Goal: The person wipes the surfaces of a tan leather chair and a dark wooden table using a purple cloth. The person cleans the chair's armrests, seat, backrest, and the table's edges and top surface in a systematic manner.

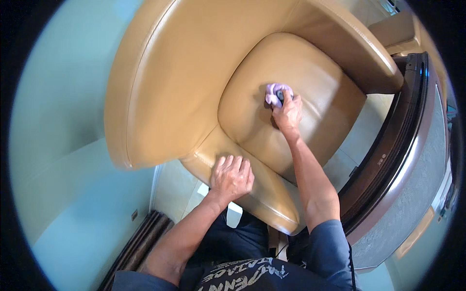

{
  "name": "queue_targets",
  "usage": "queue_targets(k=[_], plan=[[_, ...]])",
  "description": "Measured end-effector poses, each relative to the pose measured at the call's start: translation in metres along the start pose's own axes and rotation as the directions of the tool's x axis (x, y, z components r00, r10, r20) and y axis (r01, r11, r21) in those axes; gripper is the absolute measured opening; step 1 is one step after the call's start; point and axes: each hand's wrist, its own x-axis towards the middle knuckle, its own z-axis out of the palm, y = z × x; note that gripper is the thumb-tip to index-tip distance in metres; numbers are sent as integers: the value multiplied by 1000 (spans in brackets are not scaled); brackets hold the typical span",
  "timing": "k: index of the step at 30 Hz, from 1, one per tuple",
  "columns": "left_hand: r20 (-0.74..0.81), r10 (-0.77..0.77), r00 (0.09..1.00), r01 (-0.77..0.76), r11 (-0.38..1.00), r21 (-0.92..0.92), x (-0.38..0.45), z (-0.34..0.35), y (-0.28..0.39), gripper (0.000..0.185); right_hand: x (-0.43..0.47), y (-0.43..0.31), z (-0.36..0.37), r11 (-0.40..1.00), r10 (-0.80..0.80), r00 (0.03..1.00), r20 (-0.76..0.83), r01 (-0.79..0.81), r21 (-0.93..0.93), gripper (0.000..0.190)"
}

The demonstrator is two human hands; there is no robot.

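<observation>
A tan leather armchair (171, 83) fills the middle of the view, its rounded seat cushion (255, 72) to the right of the backrest. My right hand (288, 111) grips a bunched purple cloth (272, 95) against the cushion. A small dark round piece shows between the fingers and the cloth; what it is I cannot tell. My left hand (232, 178) rests on the near armrest (271, 198), fingers curled over its top, and I see nothing in it.
A curved dark-framed table (397, 189) with a grey textured surface stands close at the right. Another tan chair (397, 31) is at the upper right. A pale blue-green wall (72, 109) runs along the left, with brown striped fabric (140, 240) at its foot. Floor tiles (174, 185) show below.
</observation>
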Motion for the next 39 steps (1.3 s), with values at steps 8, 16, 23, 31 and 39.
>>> queue_targets(k=[8,16,23,31,39], plan=[[79,24,997,-19,998,-56,2,0,-5,13,-64,-65,42,958,-288,906,311,277,81,48],[153,-234,960,273,906,-324,62,29,-1,22,12,-18,15,996,87,992,94,-84,-39,48],[-196,-355,914,315,926,-211,157,119,-75,34,-3,-18,6,999,39,995,97,-36,-29,55],[-323,-289,901,276,957,-85,158,163,-99,37,59,-39,10,978,-191,981,44,187,95,45],[-326,-268,907,259,963,-72,150,178,-104,48,100,-62,39,884,-467,875,131,461,76,46]])
